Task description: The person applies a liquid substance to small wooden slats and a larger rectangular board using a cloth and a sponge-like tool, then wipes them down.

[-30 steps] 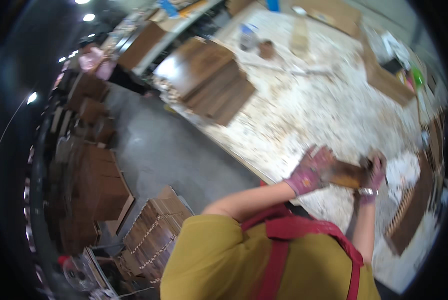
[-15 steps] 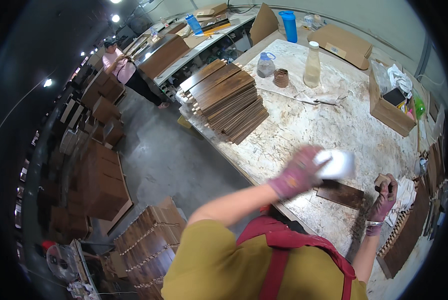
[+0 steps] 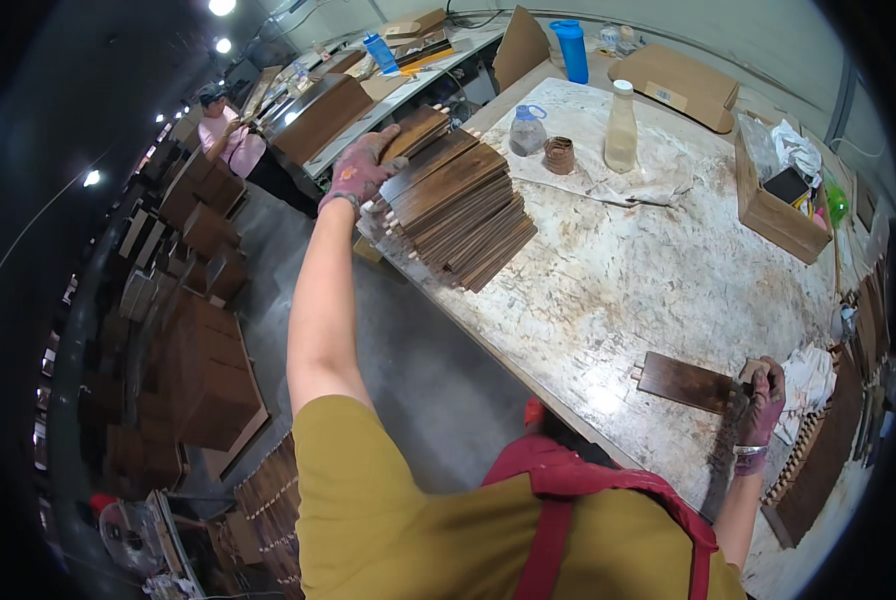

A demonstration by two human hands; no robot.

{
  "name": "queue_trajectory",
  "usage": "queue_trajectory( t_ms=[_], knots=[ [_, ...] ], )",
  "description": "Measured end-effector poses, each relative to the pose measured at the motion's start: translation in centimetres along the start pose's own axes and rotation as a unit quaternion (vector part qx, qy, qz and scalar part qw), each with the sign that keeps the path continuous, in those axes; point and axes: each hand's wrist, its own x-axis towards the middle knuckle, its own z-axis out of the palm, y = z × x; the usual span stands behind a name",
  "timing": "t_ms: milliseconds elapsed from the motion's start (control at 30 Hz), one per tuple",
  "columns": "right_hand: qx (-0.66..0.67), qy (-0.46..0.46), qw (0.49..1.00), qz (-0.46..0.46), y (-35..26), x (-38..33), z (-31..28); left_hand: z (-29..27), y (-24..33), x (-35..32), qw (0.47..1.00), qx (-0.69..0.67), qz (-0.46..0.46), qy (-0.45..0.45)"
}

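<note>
Your left hand [image 3: 361, 172], in a stained pink glove, reaches out over the far left of the bench [image 3: 608, 275] to the stack [image 3: 463, 205] of dark brown boards. Its fingers and thumb straddle the near left end of the top board [image 3: 418, 133] at the stack's far side; they touch it, but you cannot tell from here whether they are clamped on it. Your right hand [image 3: 762, 402], gloved too, with a silver band [image 3: 749, 450] at the wrist, is curled closed around a small tan pad [image 3: 753, 370]. The loose board [image 3: 685, 382] lies flat on the bench just left of that hand, a pale tongue jutting from its left end; whether the pad touches its right end is hard to tell. To the right of your right hand sit a crumpled white cloth [image 3: 810, 378] and a long dark row of boards [image 3: 818, 470] with pale tongues along one edge. Beyond the stack, on a stained sheet [image 3: 588, 125], stand a jug [image 3: 528, 135] with a blue top, a brown roll [image 3: 559, 156] and a bottle [image 3: 622, 130] of pale yellow liquid. A blue tumbler [image 3: 571, 52] stands behind them, and an open carton [image 3: 790, 228] is at the bench's right side. A co-worker [image 3: 233, 140] in pink stands farther off at the left.
</note>
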Motion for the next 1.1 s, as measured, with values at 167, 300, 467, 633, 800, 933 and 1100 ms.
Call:
queue_trajectory(
  t_ms=[167, 300, 467, 633, 800, 933, 1100],
  knots=[
    [0.009, 0.001, 1.000, 0.021, 1.1, -0.5, -0.5, 0.5, -4.3, 2.5, 0.994, 0.021, -0.065, -0.082],
    [0.030, 0.011, 0.998, 0.053, 1.2, -1.0, 0.2, 2.6, -7.9, 3.8, 0.993, -0.029, -0.057, -0.094],
    [-0.045, 0.052, 0.997, 0.027, 0.0, -2.2, -1.5, 2.4, -3.3, 6.1, 0.983, -0.086, -0.089, -0.135],
    [-0.116, 0.121, 0.982, 0.090, -2.7, -2.2, -2.2, 2.7, 1.8, 1.2, 0.990, -0.043, 0.090, 0.102],
    [-0.147, 0.103, 0.973, 0.148, -0.7, -4.0, -5.9, 15.6, 27.0, -9.8, 0.904, -0.274, 0.321, -0.070],
    [-0.217, 0.054, 0.967, 0.118, 0.1, -2.4, -3.7, 20.7, 38.3, -17.4, 0.874, -0.232, 0.394, -0.163],
    [-0.333, 0.021, 0.936, 0.110, 1.8, 0.5, -0.7, 25.7, 37.9, -19.2, 0.851, -0.180, 0.467, -0.158]
  ],
)
